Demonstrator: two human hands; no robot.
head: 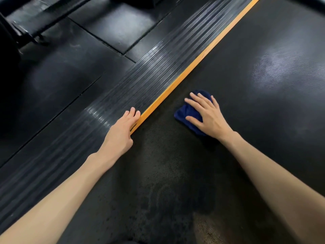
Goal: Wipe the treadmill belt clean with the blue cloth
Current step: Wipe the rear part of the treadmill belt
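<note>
The black textured treadmill belt (pixel 246 85) fills the right and lower part of the view. A dark blue cloth (pixel 188 111), bunched up, lies on the belt near its left edge. My right hand (pixel 206 115) presses flat on the cloth with straight, spread fingers, covering most of it. My left hand (pixel 121 132) rests flat on the ribbed black side rail (pixel 140 76), fingertips at the orange strip (pixel 193 64) that borders the belt. The belt nearest me looks dusty and mottled.
Black rubber floor tiles (pixel 66 71) lie left of the side rail. The dark frame of other gym equipment (pixel 26 30) stands at the top left. A pale glare patch (pixel 277 66) shows on the belt at the right.
</note>
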